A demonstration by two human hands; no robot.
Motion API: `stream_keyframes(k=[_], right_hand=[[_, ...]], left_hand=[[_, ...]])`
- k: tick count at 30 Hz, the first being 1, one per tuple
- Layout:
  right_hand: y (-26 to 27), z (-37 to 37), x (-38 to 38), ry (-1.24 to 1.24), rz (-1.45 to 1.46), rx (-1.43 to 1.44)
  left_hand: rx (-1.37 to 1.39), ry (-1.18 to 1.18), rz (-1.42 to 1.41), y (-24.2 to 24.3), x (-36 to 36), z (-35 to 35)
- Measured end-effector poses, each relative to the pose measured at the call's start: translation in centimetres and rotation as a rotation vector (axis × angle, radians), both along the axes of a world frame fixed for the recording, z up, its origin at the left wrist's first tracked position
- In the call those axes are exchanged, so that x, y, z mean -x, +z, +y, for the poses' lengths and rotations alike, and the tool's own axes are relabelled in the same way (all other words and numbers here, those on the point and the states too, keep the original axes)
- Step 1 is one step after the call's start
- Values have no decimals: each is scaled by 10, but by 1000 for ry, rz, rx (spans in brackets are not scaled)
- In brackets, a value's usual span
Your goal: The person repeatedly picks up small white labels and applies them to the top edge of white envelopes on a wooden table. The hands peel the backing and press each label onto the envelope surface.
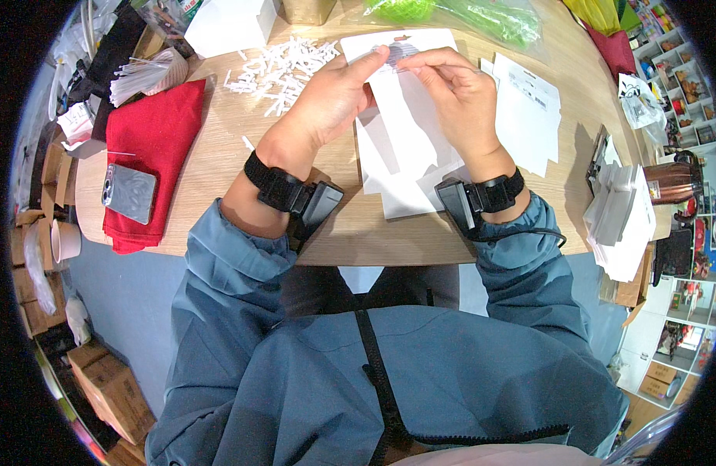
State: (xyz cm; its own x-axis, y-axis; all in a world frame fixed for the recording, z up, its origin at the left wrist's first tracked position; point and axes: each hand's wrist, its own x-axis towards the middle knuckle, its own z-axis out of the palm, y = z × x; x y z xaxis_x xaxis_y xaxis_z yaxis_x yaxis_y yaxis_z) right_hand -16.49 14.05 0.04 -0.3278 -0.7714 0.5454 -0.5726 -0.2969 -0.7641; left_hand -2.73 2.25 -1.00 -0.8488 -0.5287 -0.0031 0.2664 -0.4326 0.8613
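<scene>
My left hand (340,90) holds a white backing card (433,38) by its left side, thumb on top. The card has a hang hole and a grey striped patch near its upper end. Over that patch, the thumb and fingertips of my right hand (462,96) are bent close together. Whether something small is pinched there cannot be made out. More white cards (413,195) lie on the table beneath my hands. To the right of my right hand is another group of white cards (523,119), one bearing a printed code. Short white sticks (282,73) are heaped beside my left hand.
On the wooden table (218,151), a phone (129,192) rests on folded red cloth (160,157). Behind it are bundled white ties (139,78) and a white box (232,26). Green material in clear plastic (480,20) lies at the back. Stacked white cards (620,209) stand at the right edge.
</scene>
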Motion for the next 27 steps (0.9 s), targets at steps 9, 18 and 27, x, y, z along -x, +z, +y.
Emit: stream_keyframes(k=[9, 18, 27], right_hand=[[-3, -3, -1, -2, -70, 37], [0, -1, -3, 19, -113, 8], [-4, -1, 2, 29, -115, -37]], left_hand=[[22, -8, -7, 0, 0, 0], [11, -15, -11, 1, -1, 0], [6, 0, -25, 1, -1, 1]])
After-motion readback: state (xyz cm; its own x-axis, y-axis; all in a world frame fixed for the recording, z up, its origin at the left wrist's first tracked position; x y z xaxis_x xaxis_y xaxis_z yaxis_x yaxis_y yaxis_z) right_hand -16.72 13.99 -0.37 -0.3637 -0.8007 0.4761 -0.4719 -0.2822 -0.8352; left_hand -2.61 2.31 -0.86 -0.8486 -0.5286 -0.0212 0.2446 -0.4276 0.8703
